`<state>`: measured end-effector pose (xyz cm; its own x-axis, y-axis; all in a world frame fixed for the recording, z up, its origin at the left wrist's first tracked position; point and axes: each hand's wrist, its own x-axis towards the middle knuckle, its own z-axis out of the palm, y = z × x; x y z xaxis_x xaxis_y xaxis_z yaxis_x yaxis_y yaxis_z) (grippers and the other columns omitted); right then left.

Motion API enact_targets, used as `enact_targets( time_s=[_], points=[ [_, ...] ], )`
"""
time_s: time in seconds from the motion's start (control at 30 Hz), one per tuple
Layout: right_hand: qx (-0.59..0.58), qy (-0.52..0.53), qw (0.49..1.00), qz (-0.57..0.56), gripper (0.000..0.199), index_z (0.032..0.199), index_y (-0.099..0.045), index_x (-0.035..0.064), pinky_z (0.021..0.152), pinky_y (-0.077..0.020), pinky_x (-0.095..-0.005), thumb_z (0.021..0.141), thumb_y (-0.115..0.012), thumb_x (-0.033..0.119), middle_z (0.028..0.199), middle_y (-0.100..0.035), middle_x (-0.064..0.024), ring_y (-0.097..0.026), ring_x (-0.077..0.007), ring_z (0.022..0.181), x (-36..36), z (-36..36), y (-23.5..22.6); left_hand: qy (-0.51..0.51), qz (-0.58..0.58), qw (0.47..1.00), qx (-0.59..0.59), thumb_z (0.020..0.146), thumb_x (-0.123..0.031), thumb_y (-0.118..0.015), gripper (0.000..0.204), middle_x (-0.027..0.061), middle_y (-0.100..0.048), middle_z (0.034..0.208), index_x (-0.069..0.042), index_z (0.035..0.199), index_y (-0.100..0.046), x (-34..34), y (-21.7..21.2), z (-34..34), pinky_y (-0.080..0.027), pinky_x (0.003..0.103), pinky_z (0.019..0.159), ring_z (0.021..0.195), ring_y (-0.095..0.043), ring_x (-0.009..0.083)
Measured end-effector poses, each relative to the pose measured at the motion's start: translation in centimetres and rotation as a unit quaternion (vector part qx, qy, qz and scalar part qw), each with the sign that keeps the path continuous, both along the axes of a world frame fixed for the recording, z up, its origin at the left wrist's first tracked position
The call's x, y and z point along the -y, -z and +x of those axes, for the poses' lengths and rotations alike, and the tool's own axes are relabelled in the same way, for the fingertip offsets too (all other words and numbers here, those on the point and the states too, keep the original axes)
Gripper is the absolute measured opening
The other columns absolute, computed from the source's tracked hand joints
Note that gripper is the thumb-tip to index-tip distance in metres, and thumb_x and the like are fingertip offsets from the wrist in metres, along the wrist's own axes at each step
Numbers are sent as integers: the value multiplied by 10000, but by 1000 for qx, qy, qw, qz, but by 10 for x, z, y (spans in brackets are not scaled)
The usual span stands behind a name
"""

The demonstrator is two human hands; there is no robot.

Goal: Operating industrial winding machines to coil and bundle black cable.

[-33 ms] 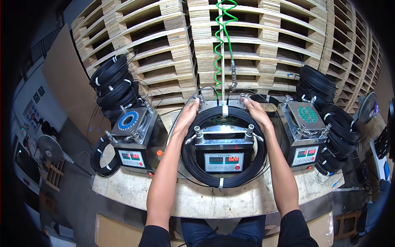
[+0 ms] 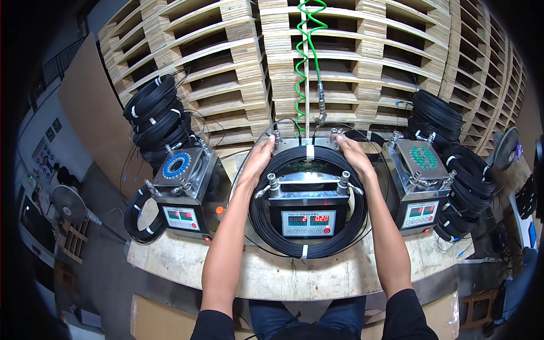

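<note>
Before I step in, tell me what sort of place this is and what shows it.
Probably a workshop or factory packing area: tall stacks of wooden pallets stand behind the bench, which holds three metal machines with lit displays, amid coils of black cable.

Lit red digits (image 2: 321, 219) stand on the middle panel (image 2: 306, 232), left panel (image 2: 178, 222) and right panel (image 2: 418, 220).

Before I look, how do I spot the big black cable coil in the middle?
Find the wooden table, then the middle machine of three, between the forearms. The black cable coil circles that machine's lit display, unlike the coils piled left and right.
</note>
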<state>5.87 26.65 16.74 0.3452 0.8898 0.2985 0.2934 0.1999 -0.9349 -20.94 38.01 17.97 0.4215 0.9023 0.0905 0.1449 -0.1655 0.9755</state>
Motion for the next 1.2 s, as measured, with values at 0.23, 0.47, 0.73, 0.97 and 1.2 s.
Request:
enact_targets(
  time_s=[0.23, 0.47, 0.73, 0.97, 1.2],
  points=[
    [-14, 17, 995, -94, 593, 1326, -616, 8, 1045, -401, -321, 1060, -430, 505, 1271, -648, -127, -565, -196, 1164, 2, 2, -8, 13, -1, 1000, 12, 1001, -530, -553, 687, 135, -659, 1173, 49, 1372, -553, 16, -13, 4, -454, 304, 944, 1006, -593, 184],
    [46, 60, 996, -39, 640, 1160, -658, -54, 895, -450, -330, 1034, -467, 544, 1007, -678, -118, -571, -197, 950, -2, 0, -1, 47, -44, 998, 21, 1020, -514, -528, 674, 145, -647, 1251, 65, 1364, -558, 9, -10, 0, -439, 306, 993, 1150, -575, 181],
    [3, -22, 999, -31, 574, 1413, -534, 10, 1055, -410, -332, 1060, -465, 458, 1367, -592, -135, -546, -214, 1223, -4, 10, 3, 16, -12, 1000, 4, 991, -547, -558, 742, 183, -612, 1335, 39, 1441, -487, 9, -9, 3, -410, 327, 1050, 1211, -564, 219],
    [-1, 28, 999, -41, 584, 1252, -620, -33, 856, -436, -316, 1043, -486, 496, 947, -612, -58, -518, -183, 905, 0, -3, -7, 46, -15, 999, 2, 917, -603, -636, 910, 230, -552, 1397, 22, 1521, -364, 10, -12, -2, -383, 341, 1093, 1295, -530, 266],
    [40, 49, 995, -79, 748, 1350, -581, -6, 1063, -389, -361, 1020, -381, 635, 1336, -596, -168, -525, -270, 1259, 8, -9, -19, 3, 46, 998, -36, 934, -660, -556, 921, 267, -480, 1470, 13, 1528, -352, 0, -3, -1, -311, 382, 1154, 1398, -438, 329]
  ],
)
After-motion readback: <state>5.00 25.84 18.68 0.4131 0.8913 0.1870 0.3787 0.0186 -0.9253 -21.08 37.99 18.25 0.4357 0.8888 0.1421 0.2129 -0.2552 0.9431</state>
